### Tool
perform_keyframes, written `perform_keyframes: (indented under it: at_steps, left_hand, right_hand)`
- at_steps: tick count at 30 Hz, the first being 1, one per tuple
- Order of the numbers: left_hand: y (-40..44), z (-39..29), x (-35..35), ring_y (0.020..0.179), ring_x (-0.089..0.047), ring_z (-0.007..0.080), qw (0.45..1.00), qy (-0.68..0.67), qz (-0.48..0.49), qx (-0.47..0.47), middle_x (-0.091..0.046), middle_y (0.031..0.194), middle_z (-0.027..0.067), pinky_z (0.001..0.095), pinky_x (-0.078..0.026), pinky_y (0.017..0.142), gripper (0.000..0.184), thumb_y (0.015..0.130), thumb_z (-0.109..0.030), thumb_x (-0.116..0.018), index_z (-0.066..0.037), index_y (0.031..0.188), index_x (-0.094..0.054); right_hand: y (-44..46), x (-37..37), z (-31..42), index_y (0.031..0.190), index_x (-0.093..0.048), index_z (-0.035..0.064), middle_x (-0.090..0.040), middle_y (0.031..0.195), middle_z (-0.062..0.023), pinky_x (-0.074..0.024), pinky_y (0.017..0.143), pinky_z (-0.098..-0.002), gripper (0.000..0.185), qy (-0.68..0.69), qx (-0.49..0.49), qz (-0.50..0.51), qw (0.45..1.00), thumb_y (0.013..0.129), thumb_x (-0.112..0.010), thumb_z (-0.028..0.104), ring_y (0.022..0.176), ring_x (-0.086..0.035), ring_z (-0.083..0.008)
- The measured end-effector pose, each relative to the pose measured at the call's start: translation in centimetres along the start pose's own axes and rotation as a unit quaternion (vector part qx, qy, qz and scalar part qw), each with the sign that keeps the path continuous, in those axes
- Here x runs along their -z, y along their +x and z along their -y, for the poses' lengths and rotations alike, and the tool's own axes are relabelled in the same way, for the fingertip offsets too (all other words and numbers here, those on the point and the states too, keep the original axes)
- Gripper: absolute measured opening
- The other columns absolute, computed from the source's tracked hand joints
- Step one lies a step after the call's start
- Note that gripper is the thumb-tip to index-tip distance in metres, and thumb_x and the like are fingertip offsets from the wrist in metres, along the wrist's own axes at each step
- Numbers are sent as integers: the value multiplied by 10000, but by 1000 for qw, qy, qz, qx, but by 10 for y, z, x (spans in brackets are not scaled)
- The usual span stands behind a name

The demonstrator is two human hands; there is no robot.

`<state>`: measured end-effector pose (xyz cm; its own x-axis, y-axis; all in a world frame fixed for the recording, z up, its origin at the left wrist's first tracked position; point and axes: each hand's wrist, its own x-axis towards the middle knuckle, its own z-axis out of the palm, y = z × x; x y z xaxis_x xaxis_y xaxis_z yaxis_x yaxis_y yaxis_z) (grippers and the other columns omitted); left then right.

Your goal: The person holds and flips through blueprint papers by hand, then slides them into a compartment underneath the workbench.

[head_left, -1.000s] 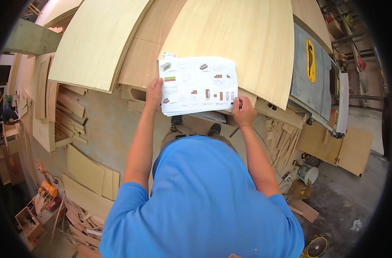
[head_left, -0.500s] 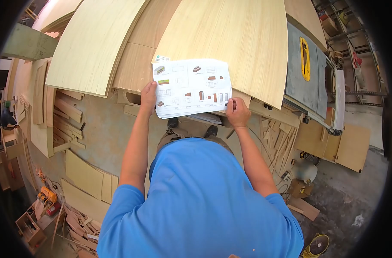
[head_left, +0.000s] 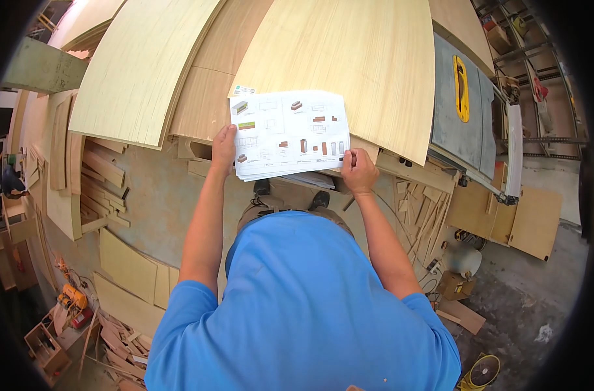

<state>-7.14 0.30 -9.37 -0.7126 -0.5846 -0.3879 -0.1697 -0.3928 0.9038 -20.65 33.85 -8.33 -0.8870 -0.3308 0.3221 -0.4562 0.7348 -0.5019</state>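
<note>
White paper sheets (head_left: 287, 133) printed with small furniture drawings are held up between my two hands. My left hand (head_left: 224, 150) is closed on their left edge, and my right hand (head_left: 359, 171) pinches the lower right corner. Behind the top of the sheets lies a large pale wood panel (head_left: 339, 52), and a small label (head_left: 243, 90) shows at its lower left corner. The sheets hide part of the panel's near edge.
Another pale panel (head_left: 140, 72) is at the upper left. A grey saw table (head_left: 463, 117) with a yellow insert (head_left: 461, 88) stands right. Wood offcuts (head_left: 104, 169) are stacked left, more scraps (head_left: 417, 208) right. A white bucket (head_left: 465, 260) sits on the floor.
The sheets and both hands have shifted slightly left and a little down in view, along with the surroundings shifting left. My grip on the sheets looks the same.
</note>
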Motion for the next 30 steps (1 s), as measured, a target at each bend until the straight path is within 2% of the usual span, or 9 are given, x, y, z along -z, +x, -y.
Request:
perform_keyframes:
  at_steps: [18,30]
  left_hand:
    - [2,3,3,906,-646,135,1000,0,3,-3,-692,1040,89,286,-509,835,351,1059,-261,-473,36,1177,-616]
    - [0,2,1,852,-640,110,1000,-8,-5,0,-692,987,63,268,-512,783,343,1060,-274,-480,20,1169,-618]
  right_hand:
    - [-1,-3,0,822,-653,128,-654,719,-32,-498,525,-363,114,3,2,-26,1000,879,-656,226,571,-639,-230]
    - [-2,-4,2,828,-657,126,-652,714,-30,-488,528,-349,112,12,-2,-13,1000,891,-648,219,579,-634,-222]
